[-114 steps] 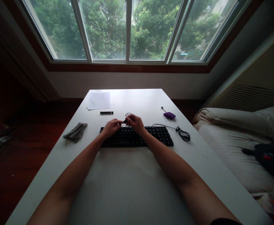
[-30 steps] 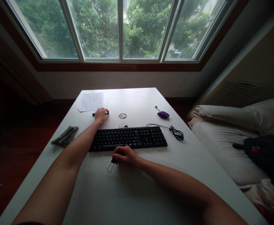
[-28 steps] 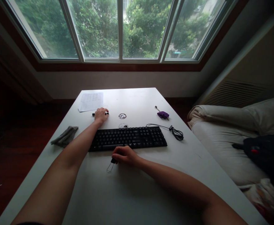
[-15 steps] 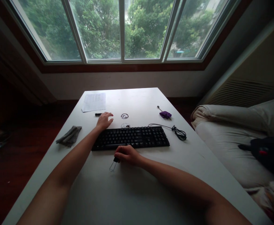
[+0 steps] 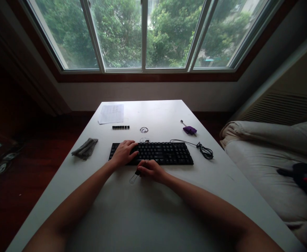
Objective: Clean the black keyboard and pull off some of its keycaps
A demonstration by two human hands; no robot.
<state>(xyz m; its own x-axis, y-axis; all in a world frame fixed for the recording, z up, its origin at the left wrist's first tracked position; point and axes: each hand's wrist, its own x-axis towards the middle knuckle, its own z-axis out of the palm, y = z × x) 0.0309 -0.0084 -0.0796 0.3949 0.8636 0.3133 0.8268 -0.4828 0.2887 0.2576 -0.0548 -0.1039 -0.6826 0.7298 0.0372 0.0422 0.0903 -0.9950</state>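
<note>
A black keyboard [image 5: 166, 153] lies across the middle of a white table [image 5: 148, 210]. My left hand [image 5: 124, 153] rests flat on the keyboard's left end, fingers spread. My right hand [image 5: 150, 169] is closed on the black handle of a wire keycap puller [image 5: 134, 177], just in front of the keyboard, with the wire loop pointing down-left on the table. Beyond the keyboard lies a short row of black keycaps [image 5: 120, 127].
A sheet of paper [image 5: 111, 113] lies at the far left, a grey cloth [image 5: 85, 148] at the left edge. Two small round clear things [image 5: 143, 130] sit behind the keyboard. A purple tool [image 5: 189, 130] and the coiled cable [image 5: 205, 151] lie right. A bed [image 5: 271, 164] adjoins the table's right side.
My left hand drew back from the row of keycaps and came down on the keyboard's left end. My right hand with the puller stayed in front of the keyboard.
</note>
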